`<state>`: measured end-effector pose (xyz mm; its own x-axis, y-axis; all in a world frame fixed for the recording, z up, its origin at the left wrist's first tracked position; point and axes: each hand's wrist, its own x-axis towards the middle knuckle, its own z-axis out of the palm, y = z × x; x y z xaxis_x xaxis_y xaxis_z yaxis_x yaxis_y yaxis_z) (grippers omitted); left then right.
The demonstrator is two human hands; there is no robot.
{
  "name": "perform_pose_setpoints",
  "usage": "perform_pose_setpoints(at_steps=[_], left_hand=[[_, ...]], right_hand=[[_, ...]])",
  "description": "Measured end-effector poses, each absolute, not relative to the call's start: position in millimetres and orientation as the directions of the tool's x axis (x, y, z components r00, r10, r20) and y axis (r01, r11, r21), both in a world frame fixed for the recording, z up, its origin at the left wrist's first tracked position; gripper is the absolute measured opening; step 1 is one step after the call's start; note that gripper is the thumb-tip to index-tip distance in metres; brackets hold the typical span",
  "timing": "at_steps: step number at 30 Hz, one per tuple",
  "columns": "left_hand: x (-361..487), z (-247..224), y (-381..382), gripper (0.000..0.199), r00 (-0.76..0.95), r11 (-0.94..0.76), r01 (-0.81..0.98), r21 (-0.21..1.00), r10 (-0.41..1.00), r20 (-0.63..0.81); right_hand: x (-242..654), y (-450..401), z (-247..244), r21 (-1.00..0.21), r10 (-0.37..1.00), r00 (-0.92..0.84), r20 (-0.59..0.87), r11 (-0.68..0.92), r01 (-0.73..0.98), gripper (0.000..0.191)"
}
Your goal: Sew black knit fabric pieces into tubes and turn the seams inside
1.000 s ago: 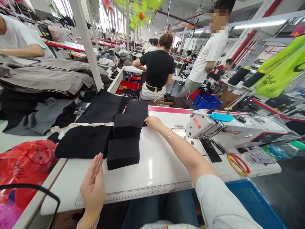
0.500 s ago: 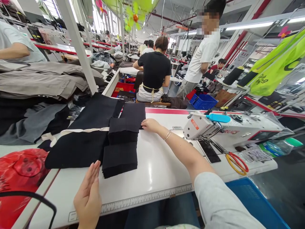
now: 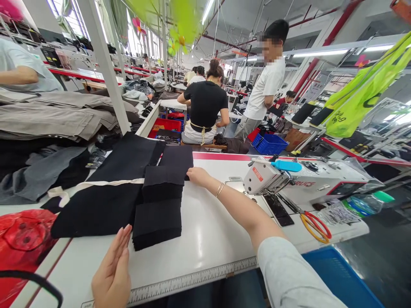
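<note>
My left hand [image 3: 112,269] is held on edge with its fingers stretched out. Its fingertips are by the left side of the front stack of black fabric pieces [image 3: 157,222], and nothing is in it. Farther back, my right hand [image 3: 198,176] reaches across the table with fingers closed at the right-hand corner of the rear black fabric pieces [image 3: 176,157]. A middle stack of black fabric pieces [image 3: 163,176] lies between these two. To their left, larger black fabric panels [image 3: 99,209] are spread out, with a cream strip [image 3: 109,183] across them.
At right stands a sewing machine [image 3: 308,179] with scissors [image 3: 316,226] and a phone [image 3: 278,209] near it. A ruler strip [image 3: 199,274] runs along the table's front edge. A red plastic bag [image 3: 25,239] is at left; a blue crate [image 3: 340,278] is below right. Co-workers sit and stand beyond.
The camera view has tilted up slightly, so the table sits lower in the picture. Both hands keep nearly the same places beside the black fabric pieces.
</note>
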<state>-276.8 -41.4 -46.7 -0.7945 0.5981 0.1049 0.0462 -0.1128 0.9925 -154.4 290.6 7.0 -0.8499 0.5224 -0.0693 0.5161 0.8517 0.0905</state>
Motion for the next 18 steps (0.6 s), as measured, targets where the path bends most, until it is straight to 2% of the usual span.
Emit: perform_pose_setpoints(at_steps=[2, 4, 10, 12, 18], left_hand=[[-277.6, -45.8, -41.0, 0.046, -0.792, -0.096, 0.057, 0.994, 0.602, 0.103], [-278.4, -44.8, -40.8, 0.045, -0.784, -0.079, 0.075, 0.994, 0.611, 0.108], [-281.7, -48.8, -40.7, 0.044, -0.761, -0.091, 0.133, 0.987, 0.629, 0.161], [-281.9, -50.1, -41.1, 0.044, -0.758, -0.136, 0.141, 0.981, 0.623, 0.196], [-274.2, -50.0, -46.6, 0.036, -0.784, -0.172, 0.243, 0.955, 0.545, 0.298]], right_hand=[[-158.5, 288.2, 6.9, 0.091, 0.566, -0.822, -0.058, 0.823, 0.560, 0.035], [-163.4, 287.9, 10.1, 0.078, 0.621, -0.783, -0.016, 0.782, 0.618, 0.035], [-160.9, 292.3, 42.0, -0.044, 0.763, -0.598, 0.245, 0.625, 0.779, 0.030], [-140.3, 281.9, 47.5, -0.094, 0.749, -0.570, 0.338, 0.630, 0.771, 0.021], [-12.7, 164.9, 9.7, -0.158, 0.593, -0.602, 0.534, 0.770, 0.619, 0.025]])
